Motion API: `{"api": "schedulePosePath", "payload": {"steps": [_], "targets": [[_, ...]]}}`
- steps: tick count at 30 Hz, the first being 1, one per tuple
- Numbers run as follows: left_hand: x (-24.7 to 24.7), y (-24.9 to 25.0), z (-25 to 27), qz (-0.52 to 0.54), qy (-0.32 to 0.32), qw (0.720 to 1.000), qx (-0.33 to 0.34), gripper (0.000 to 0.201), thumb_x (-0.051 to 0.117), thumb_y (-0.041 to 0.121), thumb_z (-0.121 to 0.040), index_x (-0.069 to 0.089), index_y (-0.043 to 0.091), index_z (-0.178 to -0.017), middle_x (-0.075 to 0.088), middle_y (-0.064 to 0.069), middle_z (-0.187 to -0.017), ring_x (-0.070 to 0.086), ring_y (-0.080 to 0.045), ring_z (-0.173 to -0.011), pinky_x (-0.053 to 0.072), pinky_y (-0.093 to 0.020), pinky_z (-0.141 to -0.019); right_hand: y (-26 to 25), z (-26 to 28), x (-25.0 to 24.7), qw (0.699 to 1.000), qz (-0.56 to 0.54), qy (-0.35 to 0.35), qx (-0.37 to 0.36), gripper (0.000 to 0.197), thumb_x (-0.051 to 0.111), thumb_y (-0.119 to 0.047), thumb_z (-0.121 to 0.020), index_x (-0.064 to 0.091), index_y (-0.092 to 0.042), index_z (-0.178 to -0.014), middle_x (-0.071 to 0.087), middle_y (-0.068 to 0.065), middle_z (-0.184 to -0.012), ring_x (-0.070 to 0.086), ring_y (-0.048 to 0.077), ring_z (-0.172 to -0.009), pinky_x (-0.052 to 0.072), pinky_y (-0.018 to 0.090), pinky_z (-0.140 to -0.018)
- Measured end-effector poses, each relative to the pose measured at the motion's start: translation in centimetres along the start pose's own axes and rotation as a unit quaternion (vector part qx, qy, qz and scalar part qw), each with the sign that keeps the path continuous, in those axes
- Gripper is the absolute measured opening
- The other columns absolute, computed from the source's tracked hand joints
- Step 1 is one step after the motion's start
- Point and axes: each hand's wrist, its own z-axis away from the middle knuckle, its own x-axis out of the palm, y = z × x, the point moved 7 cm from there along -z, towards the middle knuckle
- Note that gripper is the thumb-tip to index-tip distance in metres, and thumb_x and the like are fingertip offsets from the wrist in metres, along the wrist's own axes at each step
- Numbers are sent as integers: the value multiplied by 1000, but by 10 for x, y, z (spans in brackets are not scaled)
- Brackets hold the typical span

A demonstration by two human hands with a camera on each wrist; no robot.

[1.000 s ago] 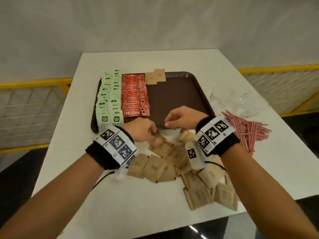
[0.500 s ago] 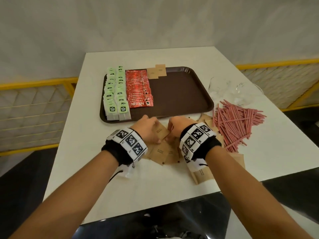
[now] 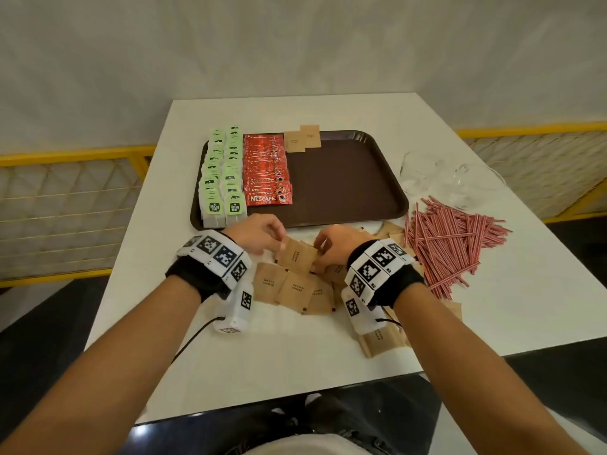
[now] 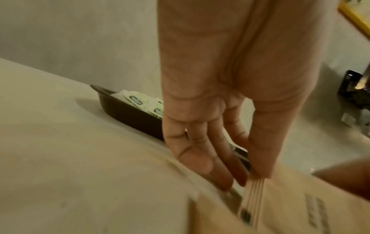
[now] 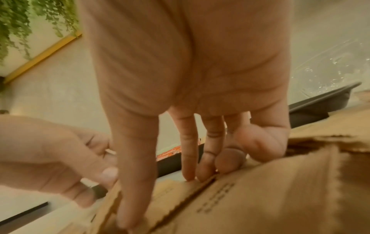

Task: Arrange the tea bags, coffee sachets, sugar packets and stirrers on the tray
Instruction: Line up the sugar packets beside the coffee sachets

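Green tea bags point(image 3: 223, 178) and red coffee sachets point(image 3: 267, 172) lie in rows on the left of the brown tray point(image 3: 354, 188). Two sugar packets point(image 3: 302, 139) lie at its far edge. Brown sugar packets point(image 3: 295, 290) are strewn on the table in front of the tray. My left hand point(image 3: 279, 246) pinches the left edge of a thin stack of sugar packets point(image 3: 297, 256); the left wrist view shows the left hand point(image 4: 248, 180) with its thumb and fingers on that edge. My right hand point(image 3: 320, 254) grips the stack's right side, thumb and fingers of the right hand point(image 5: 160, 201) round the packets point(image 5: 250, 197).
A heap of red-striped stirrers point(image 3: 450, 244) lies on the white table point(image 3: 295, 366) right of my hands. Clear plastic point(image 3: 456, 182) sits beyond it, beside the tray. More sugar packets point(image 3: 381, 339) lie under my right wrist. Yellow railings flank the table.
Both hands have drawn back from the tray's front edge to the sugar pile. They now hold a thin stack of packets between them.
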Motion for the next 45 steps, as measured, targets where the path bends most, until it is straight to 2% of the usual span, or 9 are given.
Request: {"api": "schedulePosePath", "payload": {"steps": [4, 8, 11, 14, 18, 21, 25, 36, 45], "targets": [[-12, 4, 3, 55, 13, 998, -1, 20, 59, 1, -87, 53, 19, -93, 61, 2, -89, 55, -17, -91, 43, -21, -66, -2, -5, 2, 1000, 4, -20, -3, 53, 76, -28, -75, 53, -16, -122, 60, 2, -118, 56, 19, -104, 42, 28, -77], [11, 20, 8, -117, -59, 989, 64, 64, 74, 12, -77, 42, 25, -132, 50, 2, -110, 54, -14, -100, 46, -22, -81, -4, -9, 1, 999, 46, -1, -15, 59, 77, -32, -73, 51, -20, -125, 49, 4, -125, 46, 22, -117, 37, 30, -85], [28, 21, 3, -288, -52, 953, 74, 65, 78, 29, -73, 47, 29, -131, 42, -4, -114, 50, -20, -103, 44, -32, -90, -6, -13, 4, 999, 41, -2, -22, 64, 80, -31, -69, 49, -20, -124, 48, 4, -124, 49, 23, -113, 45, 35, -92], [22, 21, -1, -310, -18, 949, 61, 44, 75, 32, -75, 58, 26, -116, 43, -1, -103, 48, -18, -93, 41, -30, -84, -5, -15, 8, 999, 0, -22, -27, 63, 81, -25, -68, 48, -18, -122, 57, 4, -118, 57, 22, -104, 51, 37, -89], [-12, 20, 6, -89, 6, 993, 75, 11, 70, 25, -82, 60, 24, -87, 63, 2, -88, 60, -16, -83, 48, -27, -74, 1, -16, 0, 998, -52, -20, -29, 42, 76, -21, -76, 54, -19, -112, 55, 1, -106, 52, 17, -93, 42, 27, -75], [-45, 17, 15, 131, 83, 986, 52, 15, 62, 12, -88, 54, 18, -99, 64, -6, -100, 61, -15, -83, 49, -21, -64, 6, -20, -8, 992, -123, 0, -38, 18, 71, -21, -81, 56, -19, -92, 57, 2, -100, 53, 16, -89, 43, 27, -72], [-57, 13, 21, 298, 119, 946, 35, 46, 57, -6, -87, 44, 21, -122, 59, -10, -102, 62, -20, -81, 56, -20, -56, 10, -22, -18, 975, -219, 2, -44, 14, 66, -18, -85, 55, -23, -80, 63, 5, -100, 57, 17, -82, 46, 25, -58], [-43, 11, 11, 269, 77, 960, 5, 24, 55, -1, -90, 53, 23, -95, 61, -4, -94, 62, -18, -78, 56, -22, -56, 4, -22, -30, 936, -342, -51, -69, 40, 57, 14, -83, 49, -11, -113, 58, 6, -85, 62, 18, -73, 56, 25, -58], [-63, 27, -15, 213, 71, 974, -9, 22, 50, -5, -91, 57, 12, -104, 60, -7, -92, 63, -21, -85, 58, -25, -62, 4, -38, -55, 908, -414, -21, -55, 18, 53, -2, -92, 53, -11, -107, 59, 13, -112, 62, 24, -94, 57, 34, -71]]}}
